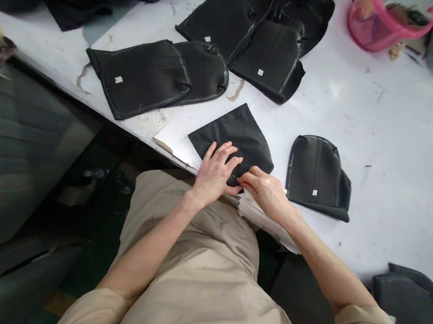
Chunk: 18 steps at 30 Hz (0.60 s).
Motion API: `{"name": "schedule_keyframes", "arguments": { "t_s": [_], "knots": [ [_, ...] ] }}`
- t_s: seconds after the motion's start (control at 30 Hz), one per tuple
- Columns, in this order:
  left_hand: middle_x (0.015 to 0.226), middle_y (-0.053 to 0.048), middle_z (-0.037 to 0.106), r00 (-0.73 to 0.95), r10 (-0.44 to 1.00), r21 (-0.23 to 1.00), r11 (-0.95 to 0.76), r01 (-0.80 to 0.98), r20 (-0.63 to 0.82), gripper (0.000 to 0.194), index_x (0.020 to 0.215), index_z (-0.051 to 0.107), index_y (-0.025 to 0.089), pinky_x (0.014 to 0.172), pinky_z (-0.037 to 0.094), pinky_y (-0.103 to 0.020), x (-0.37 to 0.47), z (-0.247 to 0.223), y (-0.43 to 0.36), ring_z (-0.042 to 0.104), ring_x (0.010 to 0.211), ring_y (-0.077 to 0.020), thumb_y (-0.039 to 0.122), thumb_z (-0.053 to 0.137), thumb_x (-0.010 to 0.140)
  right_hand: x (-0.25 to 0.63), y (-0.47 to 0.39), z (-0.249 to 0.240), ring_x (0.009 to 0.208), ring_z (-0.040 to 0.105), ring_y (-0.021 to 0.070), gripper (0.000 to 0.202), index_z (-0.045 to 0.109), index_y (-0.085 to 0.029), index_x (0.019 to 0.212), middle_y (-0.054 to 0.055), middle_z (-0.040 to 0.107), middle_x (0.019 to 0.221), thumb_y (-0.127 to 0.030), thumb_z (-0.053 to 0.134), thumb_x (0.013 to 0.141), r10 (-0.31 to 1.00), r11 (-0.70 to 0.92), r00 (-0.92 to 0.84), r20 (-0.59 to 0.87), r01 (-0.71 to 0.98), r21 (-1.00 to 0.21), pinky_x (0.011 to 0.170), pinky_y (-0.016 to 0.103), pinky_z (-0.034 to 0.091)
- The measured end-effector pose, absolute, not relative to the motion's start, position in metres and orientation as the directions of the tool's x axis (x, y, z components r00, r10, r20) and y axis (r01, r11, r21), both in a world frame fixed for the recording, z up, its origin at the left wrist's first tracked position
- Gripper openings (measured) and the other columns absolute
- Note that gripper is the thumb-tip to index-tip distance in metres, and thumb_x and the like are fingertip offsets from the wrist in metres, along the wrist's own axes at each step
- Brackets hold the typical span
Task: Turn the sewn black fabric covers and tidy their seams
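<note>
While my left hand (216, 173) lies spread on the black fabric piece (244, 130) at the near edge of the bench (391, 128), my right hand (263, 190) works its corner, grip unclear. Step: apparently corner adjustment. Next: steady pressure, fine fingertips.

your table (395, 138): white, stained in places
before you: one flat black piece (240, 133)
around it: more black pieces (146, 79)
upper right: a pink container (365, 28)

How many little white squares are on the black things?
4 clear white squares: one each on the left black piece, the top-middle piece, the piece to its lower right, and the piece beside the right hand. More may be hidden.
</note>
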State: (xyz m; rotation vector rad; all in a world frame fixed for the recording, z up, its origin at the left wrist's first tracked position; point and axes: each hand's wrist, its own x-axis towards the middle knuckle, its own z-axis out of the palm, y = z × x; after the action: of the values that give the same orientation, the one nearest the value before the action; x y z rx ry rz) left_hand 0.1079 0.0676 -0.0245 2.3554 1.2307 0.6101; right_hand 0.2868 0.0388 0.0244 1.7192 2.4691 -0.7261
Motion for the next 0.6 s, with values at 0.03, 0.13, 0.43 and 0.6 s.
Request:
{"name": "schedule_keyframes", "arguments": {
  "t_s": [0.03, 0.13, 0.43, 0.6],
  "knots": [
    [0.136, -0.017, 0.054, 0.514, 0.836, 0.541, -0.526, 0.656, 0.190, 0.062, 0.122, 0.061, 0.015, 0.123, 0.019, -0.056, 0.108, -0.025, 0.068, 0.040, 0.140, -0.0343, 0.034, 0.081, 0.066, 0.291, 0.038, 0.027, 0.072, 0.059, 0.0153, 0.019, 0.072, -0.021, 0.097, 0.004, 0.061, 0.089, -0.024, 0.053, 0.098, 0.866, 0.278, -0.390, -0.312, 0.895, -0.347, 0.061, 0.026, 0.037],
    [0.136, -0.016, 0.054, 0.515, 0.834, 0.537, -0.531, 0.655, 0.197, 0.063, 0.122, 0.061, 0.017, 0.122, 0.020, -0.057, 0.108, -0.025, 0.068, 0.040, 0.140, -0.0346, 0.036, 0.082, 0.065, 0.296, 0.041, 0.032, 0.069, 0.058, 0.0138, 0.020, 0.072, -0.022, 0.095, 0.003, 0.061, 0.088, -0.024, 0.053, 0.098, 0.870, 0.258, -0.383, -0.309, 0.890, -0.377, 0.062, 0.025, 0.038],
    [0.136, -0.017, 0.054, 0.511, 0.836, 0.551, -0.527, 0.647, 0.199, 0.062, 0.123, 0.061, 0.016, 0.122, 0.020, -0.058, 0.108, -0.026, 0.067, 0.040, 0.140, -0.0353, 0.030, 0.081, 0.065, 0.286, 0.037, 0.022, 0.073, 0.058, 0.0160, 0.020, 0.071, -0.021, 0.097, 0.005, 0.060, 0.089, -0.023, 0.052, 0.098, 0.886, 0.275, -0.370, -0.278, 0.904, -0.327, 0.060, 0.026, 0.036],
    [0.136, -0.017, 0.054, 0.513, 0.833, 0.544, -0.533, 0.648, 0.206, 0.065, 0.123, 0.061, 0.016, 0.122, 0.020, -0.058, 0.108, -0.027, 0.067, 0.040, 0.140, -0.0356, 0.034, 0.082, 0.065, 0.295, 0.036, 0.030, 0.071, 0.059, 0.0145, 0.020, 0.072, -0.023, 0.096, 0.004, 0.061, 0.089, -0.024, 0.052, 0.098, 0.896, 0.218, -0.337, -0.291, 0.902, -0.372, 0.062, 0.025, 0.038]
  ]
}}
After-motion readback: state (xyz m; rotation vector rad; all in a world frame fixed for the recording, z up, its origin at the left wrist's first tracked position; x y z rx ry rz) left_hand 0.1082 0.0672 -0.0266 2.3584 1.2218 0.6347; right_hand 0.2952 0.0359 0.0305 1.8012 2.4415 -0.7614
